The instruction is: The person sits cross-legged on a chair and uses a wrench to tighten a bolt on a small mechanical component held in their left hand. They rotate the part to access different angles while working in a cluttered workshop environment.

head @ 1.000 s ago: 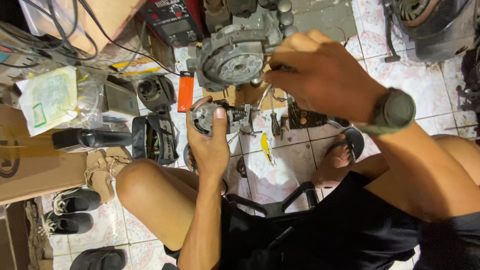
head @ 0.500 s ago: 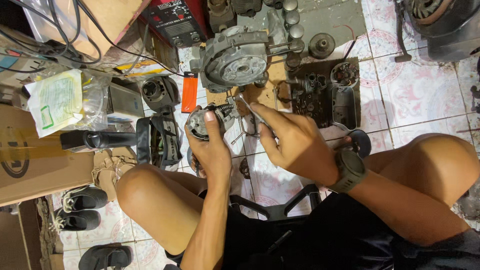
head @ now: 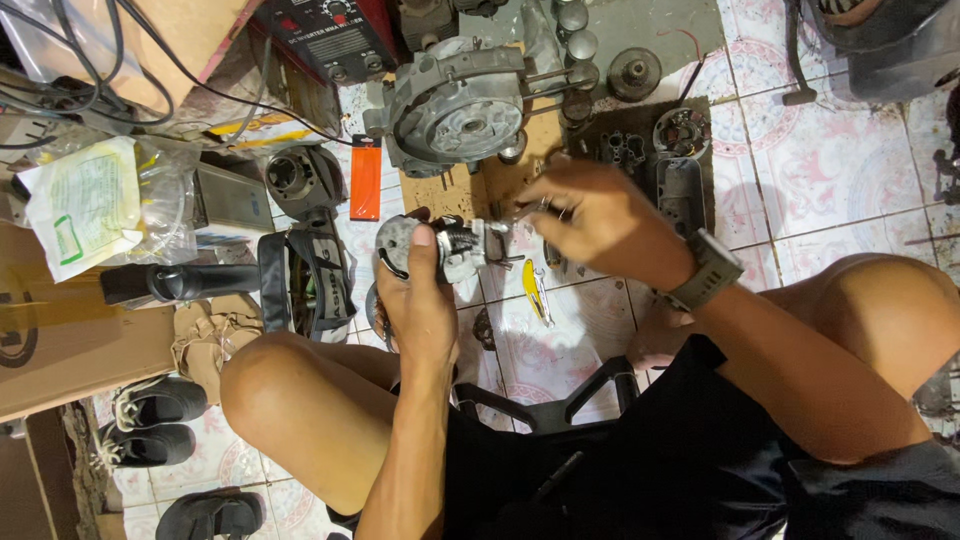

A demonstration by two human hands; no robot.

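- Left hand [head: 420, 305]: closed round a small grey metal motor part [head: 440, 248], thumb laid flat across its front face, fingers wrapped behind; part held upright above the knees.
- Right hand [head: 600, 225]: fingers curled and pinched together at the right end of the motor part, at a thin metal piece projecting there; exact item in the pinch too small to tell. Grey wristwatch [head: 712, 268] on that wrist.
- Change against the frame half a second earlier: right hand raised and shifted right, fingertips now level with the part's end rather than below it; left hand's grip unchanged, part in the same place.
- Change against the frame a second earlier: right hand withdrawn from the large engine casing [head: 455, 105] and brought down to the held part.
- Position of the motor part: between both hands, in the left hand's grasp, touching the right fingertips, just below the engine casing.
- Surroundings, left to right: cardboard box [head: 60, 330], plastic bag with paper [head: 95, 205], black housing [head: 305, 280], orange tag [head: 365, 182], yellow-handled tool [head: 535, 290] on the tiled floor [head: 860, 180].
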